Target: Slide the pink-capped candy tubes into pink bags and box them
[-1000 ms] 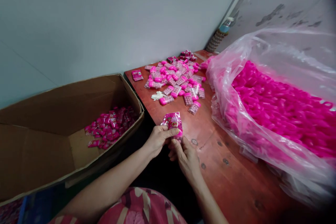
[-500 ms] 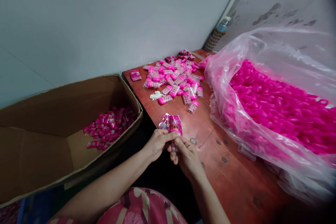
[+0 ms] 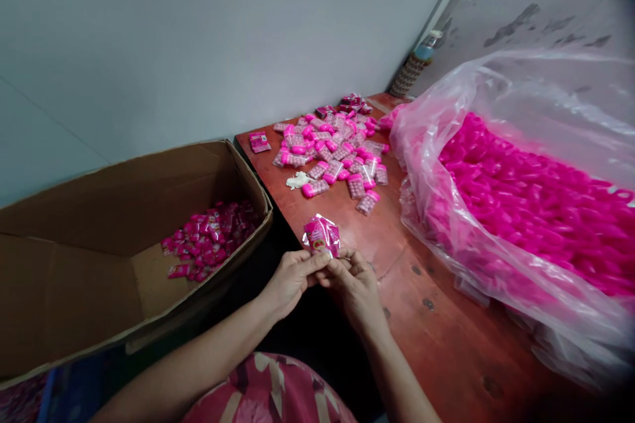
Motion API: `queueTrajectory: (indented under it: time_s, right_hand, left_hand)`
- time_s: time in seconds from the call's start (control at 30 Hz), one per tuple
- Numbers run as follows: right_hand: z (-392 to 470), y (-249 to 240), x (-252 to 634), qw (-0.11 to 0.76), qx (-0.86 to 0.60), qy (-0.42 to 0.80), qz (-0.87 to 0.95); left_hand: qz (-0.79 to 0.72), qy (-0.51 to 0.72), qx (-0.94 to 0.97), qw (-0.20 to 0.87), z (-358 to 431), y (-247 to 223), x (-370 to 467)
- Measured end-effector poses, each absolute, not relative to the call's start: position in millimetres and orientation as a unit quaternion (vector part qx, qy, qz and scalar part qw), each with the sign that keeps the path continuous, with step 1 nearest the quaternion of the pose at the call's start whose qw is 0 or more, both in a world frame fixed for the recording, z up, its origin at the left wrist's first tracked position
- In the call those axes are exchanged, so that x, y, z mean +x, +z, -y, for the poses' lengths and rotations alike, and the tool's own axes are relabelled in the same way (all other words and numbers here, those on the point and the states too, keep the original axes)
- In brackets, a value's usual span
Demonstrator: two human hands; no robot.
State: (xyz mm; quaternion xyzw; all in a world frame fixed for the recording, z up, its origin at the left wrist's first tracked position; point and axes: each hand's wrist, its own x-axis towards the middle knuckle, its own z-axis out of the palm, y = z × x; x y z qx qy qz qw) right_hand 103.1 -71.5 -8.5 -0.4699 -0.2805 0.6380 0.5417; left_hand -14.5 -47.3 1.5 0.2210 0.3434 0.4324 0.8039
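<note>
My left hand [image 3: 294, 279] and my right hand [image 3: 354, 283] meet over the near edge of the red-brown table [image 3: 446, 337]. Between their fingertips they pinch a shiny pink printed packet [image 3: 323, 236], which sticks up beyond the fingers. Its lower part is hidden by the fingers. Farther back on the table lies a pile of small clear containers [image 3: 342, 145] with pink caps and light beads inside. A flat pink packet [image 3: 258, 141] rests at the table's left corner, and a crumpled white scrap [image 3: 298, 180] lies beside the pile.
An open cardboard box [image 3: 74, 297] at the left holds many wrapped pink packets [image 3: 211, 238]. At the right, a large clear plastic bag [image 3: 421, 112] is full of bright pink plastic pieces [image 3: 540, 198]. A bottle [image 3: 414, 66] stands at the back by the wall.
The pink packet, upright between my hands before, now appears lower and bunched, its top tilted left. My fingers have shifted on it. The view has moved slightly.
</note>
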Motion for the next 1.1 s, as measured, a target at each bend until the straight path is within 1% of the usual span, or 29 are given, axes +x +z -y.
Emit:
queueTrajectory:
  time_s: [0.07,0.17,0.23,0.33,0.47,0.57,0.67,0.73,0.8,0.83,0.87,0.93,0.97,1.03,1.1]
  right_hand:
    - [69,-7,105,0.535,-0.469,0.64,0.292]
    - [68,-6,118,0.541,-0.497,0.605,0.308]
    - [68,-7,129,0.541,-0.526,0.573,0.32]
    - [66,-9,140,0.52,-0.558,0.552,0.336]
    - [67,-10,142,0.492,-0.577,0.541,0.364]
    - [68,-10,143,0.481,-0.586,0.526,0.386]
    - [64,-14,146,0.486,-0.597,0.495,0.403]
    - [57,-17,146,0.51,-0.601,0.469,0.399]
    - [48,-19,145,0.532,-0.59,0.469,0.385]
    - [44,-18,144,0.541,-0.578,0.481,0.376]
    - [41,-16,143,0.549,-0.566,0.495,0.367]
    - [36,-11,142,0.565,-0.543,0.515,0.348]
    - [34,-8,141,0.575,-0.534,0.518,0.341]
    - [33,-2,140,0.575,-0.527,0.524,0.341]
    - [31,2,140,0.535,-0.525,0.548,0.37]
  left_hand:
    - [-0.347,0.487,0.208,0.774,44,5,-29]
    - [-0.358,0.615,0.188,0.676,29,9,-57]
    - [-0.401,0.635,0.223,0.621,20,10,-66]
    - [-0.47,0.557,0.354,0.586,15,8,-51]
    - [-0.448,0.497,0.501,0.549,16,-3,-9]
    - [-0.448,0.472,0.582,0.488,14,-17,4]
    - [-0.452,0.45,0.659,0.398,12,-29,3]
    - [-0.448,0.427,0.722,0.311,12,-34,1]
    - [-0.429,0.403,0.775,0.228,14,-35,1]
    - [-0.419,0.4,0.789,0.204,15,-33,1]
    - [-0.41,0.405,0.792,0.2,17,-30,1]
    - [-0.413,0.429,0.763,0.251,19,-22,0]
    - [-0.428,0.444,0.726,0.303,20,-18,0]
    - [-0.46,0.451,0.623,0.443,20,-11,-3]
    - [-0.463,0.419,0.518,0.584,18,-7,-5]
